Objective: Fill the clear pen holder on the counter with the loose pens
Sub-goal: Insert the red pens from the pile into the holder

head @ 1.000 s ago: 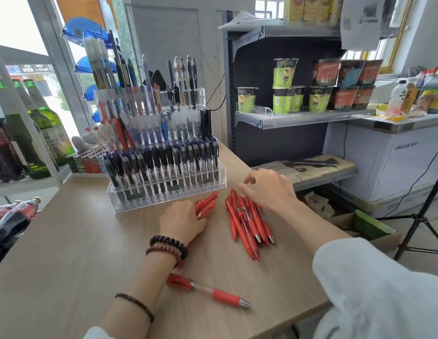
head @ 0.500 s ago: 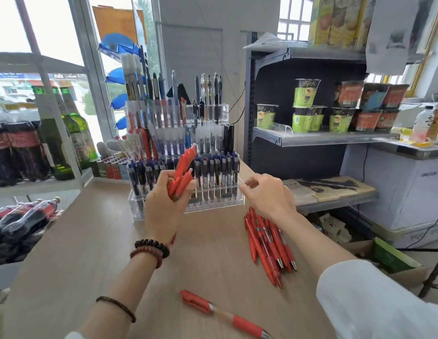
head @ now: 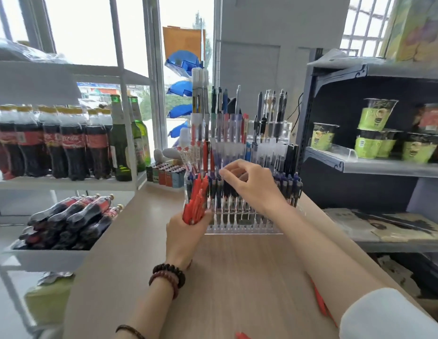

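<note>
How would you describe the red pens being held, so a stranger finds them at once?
Look at the wooden counter, then the clear pen holder standing on it. At its left front, the left hand grips a bunch of red pens, unlike the dark pens in the slots.

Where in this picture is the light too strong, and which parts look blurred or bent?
Head view: the windows behind are blown out white; the right hand at the clear acrylic pen holder is slightly motion-blurred; the wide lens bends the grey metal shelf at the edge.
</note>
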